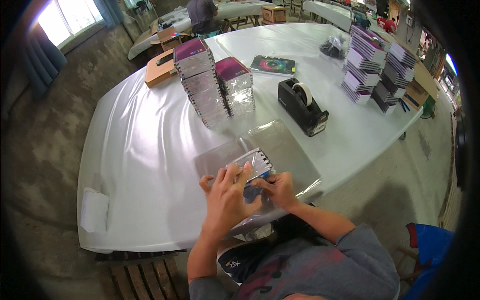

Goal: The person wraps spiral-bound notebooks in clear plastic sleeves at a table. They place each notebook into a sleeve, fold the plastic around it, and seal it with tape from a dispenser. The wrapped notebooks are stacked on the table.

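In front of me a small notebook with black marks along its edge lies on a sheet of clear plastic film. My left hand comes over it from the left, bent fingertips on its top and thumb stretched out at the near side. Closed in a pinch, my right hand is at the notebook's near right edge, where film appears to be caught between thumb and finger. Something dark and blue shows under the hands; its kind is hidden. Beyond the film stands a black tape dispenser with a pale roll.
Stacks of purple-covered notebooks rise at the back left, more stacks at the back right. A brown box, a colourful dark-covered book and a folded white sheet lie on the covered table. Another person sits further off.
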Demonstrator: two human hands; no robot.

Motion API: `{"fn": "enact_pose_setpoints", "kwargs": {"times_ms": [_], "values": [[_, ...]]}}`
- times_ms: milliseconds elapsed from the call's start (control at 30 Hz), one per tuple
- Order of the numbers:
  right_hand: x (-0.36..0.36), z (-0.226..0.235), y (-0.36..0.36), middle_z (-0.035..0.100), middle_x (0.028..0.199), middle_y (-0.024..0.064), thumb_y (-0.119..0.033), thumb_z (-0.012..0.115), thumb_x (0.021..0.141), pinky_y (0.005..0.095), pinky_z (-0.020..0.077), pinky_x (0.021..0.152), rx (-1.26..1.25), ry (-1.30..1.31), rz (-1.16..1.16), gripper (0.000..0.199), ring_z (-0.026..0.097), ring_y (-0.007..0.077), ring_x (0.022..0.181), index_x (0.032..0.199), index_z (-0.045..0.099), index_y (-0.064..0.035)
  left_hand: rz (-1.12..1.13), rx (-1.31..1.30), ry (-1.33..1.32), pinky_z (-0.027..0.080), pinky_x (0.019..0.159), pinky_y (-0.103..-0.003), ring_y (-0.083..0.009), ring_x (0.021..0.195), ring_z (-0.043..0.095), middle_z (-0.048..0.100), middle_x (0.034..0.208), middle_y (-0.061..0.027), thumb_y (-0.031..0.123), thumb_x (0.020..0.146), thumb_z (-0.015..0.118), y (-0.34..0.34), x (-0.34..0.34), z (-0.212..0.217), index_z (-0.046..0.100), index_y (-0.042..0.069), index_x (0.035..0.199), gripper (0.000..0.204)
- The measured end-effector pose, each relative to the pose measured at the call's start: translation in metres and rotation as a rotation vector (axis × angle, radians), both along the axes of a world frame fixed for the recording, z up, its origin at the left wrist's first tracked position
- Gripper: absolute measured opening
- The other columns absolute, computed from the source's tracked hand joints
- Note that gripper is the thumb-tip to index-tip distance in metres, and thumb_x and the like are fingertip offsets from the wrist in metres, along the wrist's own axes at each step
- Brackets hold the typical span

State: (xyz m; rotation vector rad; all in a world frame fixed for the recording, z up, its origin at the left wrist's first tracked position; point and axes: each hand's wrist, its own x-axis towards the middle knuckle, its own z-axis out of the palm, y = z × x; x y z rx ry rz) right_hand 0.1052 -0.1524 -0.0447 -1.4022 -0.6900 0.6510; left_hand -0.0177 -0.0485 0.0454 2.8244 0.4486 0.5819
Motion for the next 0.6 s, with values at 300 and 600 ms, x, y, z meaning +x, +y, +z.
{"fn": "enact_pose_setpoints", "kwargs": {"times_ms": [300,600], "values": [[-0.011,-0.022,-0.013,0.06,0.053,0.0081,-0.043,0.077,0.074,0.0322,0.0458,0.052,-0.08,-0.637,0.099,0.042,0.056,0.0078,0.049,0.07,0.071,-0.0014,-0.018,-0.013,0.197,0.029,0.092,-0.048,-0.0303,0.102,0.055,0.059,0.102,-0.0123,0.044,0.059,0.078,0.014,0.055,-0.004,0.046,0.012,0.131,0.086],[-0.005,-0.048,0.002,0.057,0.117,0.0069,-0.035,0.072,0.081,0.0331,0.0467,0.09,0.014,0.466,0.533,0.065,0.057,0.017,0.105,0.133,0.044,-0.0065,-0.202,-1.028,-0.573,0.05,0.088,-0.038,-0.024,0.102,0.059,0.053,0.108,-0.0119,0.009,0.065,0.083,0.027,0.03,-0.004,0.016,0.011,0.145,0.105]]}}
